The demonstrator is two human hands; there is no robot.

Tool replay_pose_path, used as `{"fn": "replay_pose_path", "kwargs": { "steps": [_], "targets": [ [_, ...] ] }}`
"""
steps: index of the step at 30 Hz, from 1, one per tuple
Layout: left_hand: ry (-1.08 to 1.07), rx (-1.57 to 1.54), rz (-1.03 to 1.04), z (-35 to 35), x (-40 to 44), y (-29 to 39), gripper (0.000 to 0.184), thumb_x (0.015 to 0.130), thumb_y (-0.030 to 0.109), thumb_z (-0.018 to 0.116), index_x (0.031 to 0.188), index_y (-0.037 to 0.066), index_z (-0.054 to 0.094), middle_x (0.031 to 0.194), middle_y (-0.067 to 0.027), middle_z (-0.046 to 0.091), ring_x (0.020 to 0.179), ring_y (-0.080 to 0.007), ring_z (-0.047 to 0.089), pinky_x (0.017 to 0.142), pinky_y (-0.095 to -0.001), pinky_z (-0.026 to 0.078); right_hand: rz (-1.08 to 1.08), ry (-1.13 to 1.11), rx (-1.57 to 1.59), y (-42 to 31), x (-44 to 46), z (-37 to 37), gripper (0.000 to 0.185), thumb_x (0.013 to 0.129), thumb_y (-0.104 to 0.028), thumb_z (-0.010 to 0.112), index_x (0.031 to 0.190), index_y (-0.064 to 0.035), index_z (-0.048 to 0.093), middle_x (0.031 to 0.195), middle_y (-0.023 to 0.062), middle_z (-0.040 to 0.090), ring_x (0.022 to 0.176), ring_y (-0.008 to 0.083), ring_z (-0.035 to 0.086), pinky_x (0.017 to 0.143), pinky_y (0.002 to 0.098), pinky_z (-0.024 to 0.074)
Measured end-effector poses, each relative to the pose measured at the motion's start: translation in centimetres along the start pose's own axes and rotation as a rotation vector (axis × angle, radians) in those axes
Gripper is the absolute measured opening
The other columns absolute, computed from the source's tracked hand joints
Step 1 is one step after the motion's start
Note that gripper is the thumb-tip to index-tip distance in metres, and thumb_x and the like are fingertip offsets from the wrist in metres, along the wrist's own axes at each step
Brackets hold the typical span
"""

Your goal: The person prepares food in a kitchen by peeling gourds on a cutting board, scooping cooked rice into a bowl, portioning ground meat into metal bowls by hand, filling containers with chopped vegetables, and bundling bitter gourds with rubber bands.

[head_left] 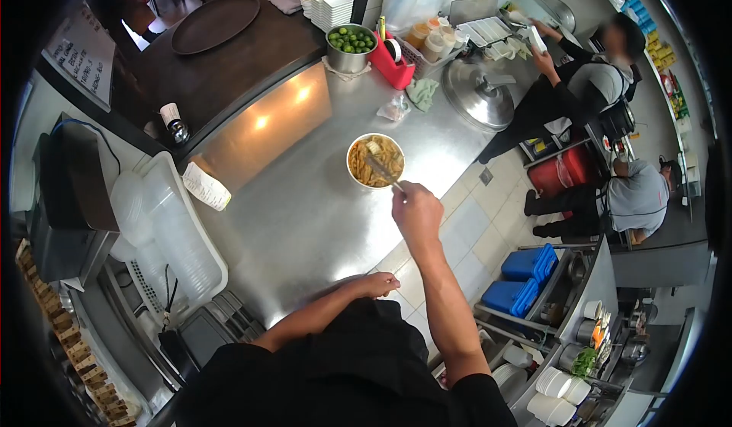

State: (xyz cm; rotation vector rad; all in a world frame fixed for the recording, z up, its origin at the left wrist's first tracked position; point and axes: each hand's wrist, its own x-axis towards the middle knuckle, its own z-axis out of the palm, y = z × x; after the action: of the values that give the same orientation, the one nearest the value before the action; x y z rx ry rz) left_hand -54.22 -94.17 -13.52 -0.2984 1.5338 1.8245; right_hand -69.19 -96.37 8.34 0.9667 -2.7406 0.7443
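A round white bowl [353,174] stands on the steel counter, filled with brownish food in strips and pale chunks [385,152]. Closed fingers of my right hand [418,212] grip a slim metal utensil [387,177] at the bowl's near right rim. Its far end lies in the food, and I cannot tell whether it is a spoon or tongs. By the counter's near edge, in front of my body, my left hand [375,284] is curled closed, well apart from the bowl. What its fingers hold, if anything, does not show.
Past the bowl sit a small plastic bag [394,108], a green cloth [422,93], a red tape dispenser [395,67], a pot of limes [351,49] and a large lid [479,95]. A white bin of plastic containers [217,253] is left. Two people [583,84] work at right.
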Motion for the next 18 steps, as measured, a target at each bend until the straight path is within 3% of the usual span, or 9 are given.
{"fn": "replay_pose_path", "kwargs": {
  "steps": [5,9,10,11,13,14,16,18],
  "targets": [
    [0.024,0.017,0.006,-0.3,0.1,0.4,0.036,0.092,0.040,0.052,0.106,0.008,0.057,0.070,-0.0030,0.056,0.053,-0.0113,0.048,0.046,-0.0276,0.040,0.080,-0.001,0.030,-0.4,-0.3,-1.6,0.012,0.079,-0.016,0.067,0.085,-0.0055,0.069,0.074,0.0119,0.065,0.062,0.0295,0.063,0.057,0.0390,0.0506],
    [0.109,0.119,0.038,0.2,0.2,-0.1,0.034,0.092,0.039,0.052,0.110,0.010,0.058,0.072,-0.0021,0.056,0.057,-0.0098,0.048,0.048,-0.0243,0.039,-0.021,0.366,0.236,-0.2,-1.2,-2.2,0.019,0.079,-0.011,0.071,0.094,-0.0005,0.065,0.077,0.0136,0.066,0.066,0.0251,0.067,0.057,0.0329,0.0535],
    [0.095,0.075,0.075,-0.1,0.3,-0.3,0.031,0.093,0.036,0.053,0.111,0.012,0.059,0.072,-0.0006,0.055,0.056,-0.0088,0.046,0.048,-0.0242,0.038,0.036,0.374,0.337,0.9,-1.5,-0.2,0.017,0.079,-0.009,0.069,0.094,-0.0026,0.065,0.080,0.0136,0.066,0.068,0.0267,0.067,0.059,0.0340,0.0539],
    [0.059,0.039,0.105,-0.2,0.3,-0.8,0.028,0.093,0.032,0.054,0.111,0.013,0.059,0.071,0.0010,0.053,0.055,-0.0079,0.044,0.048,-0.0241,0.038,-0.033,0.309,0.231,2.9,-2.0,1.7,0.020,0.077,-0.006,0.068,0.097,-0.0055,0.066,0.083,0.0120,0.067,0.069,0.0274,0.067,0.058,0.0344,0.0534],
    [0.039,-0.050,0.065,-0.2,0.3,-1.8,0.026,0.092,0.025,0.053,0.112,0.009,0.059,0.069,0.0020,0.051,0.051,-0.0058,0.041,0.043,-0.0235,0.034,0.097,0.180,0.258,4.7,-4.6,3.5,0.027,0.076,-0.008,0.068,0.103,-0.0080,0.065,0.084,0.0094,0.067,0.069,0.0275,0.066,0.055,0.0363,0.0510],
    [0.046,-0.137,-0.038,-0.4,0.1,-2.2,0.024,0.090,0.026,0.055,0.106,0.008,0.060,0.066,0.0022,0.050,0.051,-0.0061,0.041,0.043,-0.0239,0.034,0.017,0.358,0.320,4.6,-5.9,2.4,0.028,0.077,-0.011,0.068,0.104,-0.0058,0.063,0.080,0.0093,0.064,0.065,0.0281,0.064,0.055,0.0373,0.0506],
    [0.117,0.033,-0.010,-0.8,0.4,-2.4,0.014,0.085,0.023,0.055,0.090,0.010,0.059,0.063,0.0029,0.047,0.048,-0.0071,0.040,0.041,-0.0248,0.033,0.030,0.460,0.285,4.8,-9.4,-2.5,0.027,0.078,-0.013,0.067,0.102,-0.0035,0.060,0.078,0.0109,0.062,0.062,0.0308,0.061,0.054,0.0404,0.0491],
    [0.123,0.138,-0.015,0.3,-0.8,-0.3,0.014,0.086,0.024,0.054,0.079,0.012,0.054,0.062,0.0037,0.044,0.048,-0.0074,0.040,0.041,-0.0255,0.031,0.140,0.372,0.209,7.3,-15.2,-6.1,0.025,0.080,-0.018,0.065,0.101,-0.0042,0.060,0.079,0.0127,0.062,0.069,0.0328,0.061,0.057,0.0427,0.0486]
  ]
}}
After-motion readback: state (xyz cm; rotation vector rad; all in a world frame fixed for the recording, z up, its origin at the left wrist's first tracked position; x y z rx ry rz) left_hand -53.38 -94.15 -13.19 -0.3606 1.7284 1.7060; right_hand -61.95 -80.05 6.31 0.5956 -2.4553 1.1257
